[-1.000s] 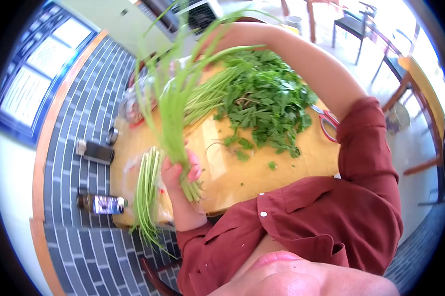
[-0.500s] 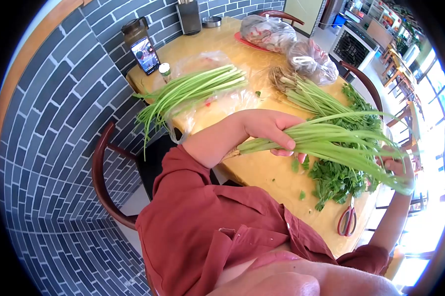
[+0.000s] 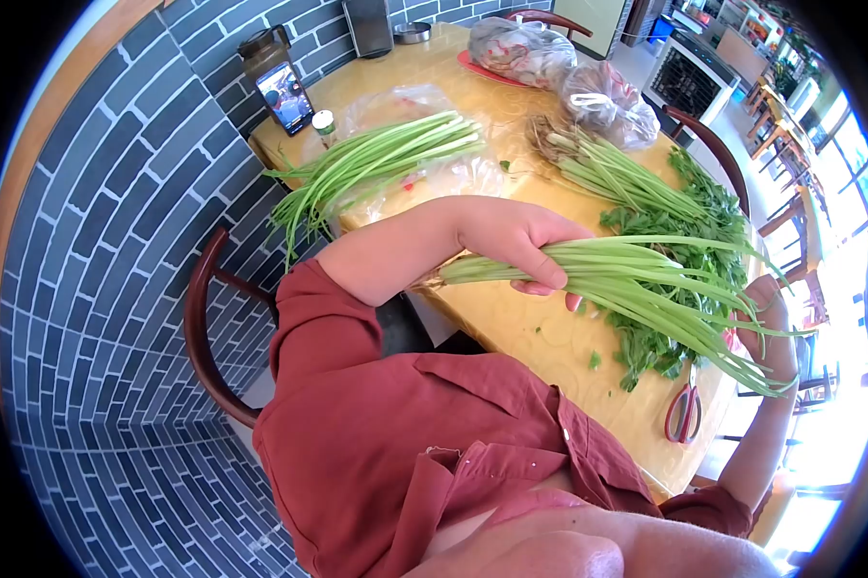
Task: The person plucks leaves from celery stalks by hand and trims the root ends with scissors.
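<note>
My left hand (image 3: 530, 252) is closed around a bunch of thin green celery stalks (image 3: 646, 279), held over the table. The root end points left and the slender tips fan out to the right. Close behind those tips is my right hand (image 3: 769, 303); the stalks partly cover its fingers, and its grip cannot be made out. Under the bunch lie leafy celery greens (image 3: 646, 352), with more celery stalks with roots (image 3: 607, 173) behind. Red-handled scissors (image 3: 684, 414) rest near the table's right edge.
A pile of bare stalks (image 3: 386, 159) lies on clear plastic (image 3: 453, 183) at the left. Filled plastic bags (image 3: 520, 53) stand at the back. A phone (image 3: 285, 98) leans on a jug (image 3: 263, 53) beside the brick wall (image 3: 116, 241). A chair (image 3: 198, 328) is at the left.
The held bunch has shifted slightly left, and its tips hang more spread out. My right hand has moved slightly, with the tips now crossing in front of it.
</note>
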`<state>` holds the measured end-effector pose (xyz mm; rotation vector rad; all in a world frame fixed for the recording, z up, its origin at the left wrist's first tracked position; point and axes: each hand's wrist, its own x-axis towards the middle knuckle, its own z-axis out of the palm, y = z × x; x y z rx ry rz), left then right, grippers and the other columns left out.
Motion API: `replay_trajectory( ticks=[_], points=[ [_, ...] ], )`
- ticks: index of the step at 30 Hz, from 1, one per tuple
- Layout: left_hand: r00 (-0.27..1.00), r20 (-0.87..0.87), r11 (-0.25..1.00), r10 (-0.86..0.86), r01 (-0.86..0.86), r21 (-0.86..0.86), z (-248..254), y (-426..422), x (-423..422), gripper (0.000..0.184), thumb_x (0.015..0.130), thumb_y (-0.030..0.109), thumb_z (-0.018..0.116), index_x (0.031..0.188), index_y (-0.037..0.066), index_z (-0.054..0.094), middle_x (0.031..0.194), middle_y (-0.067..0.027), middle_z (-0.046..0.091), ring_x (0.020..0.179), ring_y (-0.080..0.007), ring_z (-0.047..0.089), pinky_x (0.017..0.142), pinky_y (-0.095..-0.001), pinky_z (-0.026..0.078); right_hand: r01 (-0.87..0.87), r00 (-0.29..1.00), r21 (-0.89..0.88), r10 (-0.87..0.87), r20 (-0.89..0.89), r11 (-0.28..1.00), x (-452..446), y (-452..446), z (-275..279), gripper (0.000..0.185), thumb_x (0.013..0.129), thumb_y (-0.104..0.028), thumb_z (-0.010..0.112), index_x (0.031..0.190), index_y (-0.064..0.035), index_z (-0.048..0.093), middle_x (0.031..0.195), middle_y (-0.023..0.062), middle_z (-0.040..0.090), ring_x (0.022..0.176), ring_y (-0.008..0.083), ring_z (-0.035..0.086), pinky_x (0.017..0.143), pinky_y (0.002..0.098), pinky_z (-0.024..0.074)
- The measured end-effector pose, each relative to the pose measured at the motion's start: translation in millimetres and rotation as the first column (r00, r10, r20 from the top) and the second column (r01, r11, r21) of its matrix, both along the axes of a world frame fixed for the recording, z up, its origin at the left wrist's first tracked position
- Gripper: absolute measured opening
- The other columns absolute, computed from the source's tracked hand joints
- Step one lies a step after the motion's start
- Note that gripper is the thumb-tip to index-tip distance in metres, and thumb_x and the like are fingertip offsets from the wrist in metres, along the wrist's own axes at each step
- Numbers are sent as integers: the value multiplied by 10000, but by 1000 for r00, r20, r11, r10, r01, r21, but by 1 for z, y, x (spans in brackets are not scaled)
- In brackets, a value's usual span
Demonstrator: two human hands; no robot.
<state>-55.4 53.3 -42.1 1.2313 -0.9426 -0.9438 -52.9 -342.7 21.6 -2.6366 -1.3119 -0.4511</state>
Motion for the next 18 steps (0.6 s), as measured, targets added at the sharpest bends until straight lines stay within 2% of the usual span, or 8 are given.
replay_trajectory(
  ticks=[6,7,8,11,13,14,15,18],
  points=[
    [999,27,999,30,-29,-21,-2,0,-5,493,884,178,611,1292,-6,403,1035,-125,608,600,-99,470,544,-252,417,252,968,469,-215,-132,847,12,-19,-33,171,898,-149,507,806,-10,546,711,62,483,678,185,470,643,325,389],
    [999,40,999,32,-32,-12,0,1,-5,492,886,182,611,1290,-8,404,1036,-130,607,600,-101,470,541,-254,418,301,954,538,-251,-167,787,11,-15,-34,178,907,-150,493,812,-11,550,709,49,488,675,167,467,640,320,389],
    [998,52,999,33,-33,-1,1,2,-6,491,888,185,610,1289,-10,405,1036,-135,607,600,-103,469,537,-255,419,466,883,672,-347,-315,576,9,-10,-33,210,918,-185,482,842,-13,575,717,32,503,685,135,473,653,291,394],
    [997,13,994,73,-72,-82,-2,12,-9,494,891,195,616,1286,-14,405,1036,-153,604,597,-109,468,532,-256,420,578,816,687,-307,-489,441,31,-47,-42,216,916,-217,522,920,-30,629,768,13,557,730,125,512,679,271,415],
    [996,11,988,90,-88,-128,-2,13,-8,496,891,200,618,1285,-13,405,1036,-163,603,601,-111,469,531,-257,420,600,766,446,-316,-559,664,40,-55,-56,241,896,-206,575,1061,-45,643,923,35,632,815,142,561,760,283,452],
    [995,11,984,98,-95,-151,-2,14,-7,497,892,202,620,1285,-13,405,1037,-168,602,603,-112,469,531,-257,421,450,825,540,-99,-557,711,37,-42,-69,425,860,-220,637,1257,-88,562,1180,82,611,1021,189,586,910,339,447],
    [995,-1,982,102,-100,-157,-2,14,-7,498,891,203,621,1285,-12,405,1038,-169,601,606,-112,471,530,-257,420,348,900,355,-204,-385,868,32,-30,-64,574,857,-203,643,1382,-111,430,1332,112,517,1208,225,510,1014,399,389],
    [994,-16,978,112,-113,-173,-4,12,-7,503,889,206,624,1288,-9,403,1040,-173,599,615,-114,475,527,-257,419,192,785,670,297,-543,717,16,6,-57,590,880,-214,597,1390,-22,372,1341,156,496,1226,259,488,1013,415,384]
  ],
)
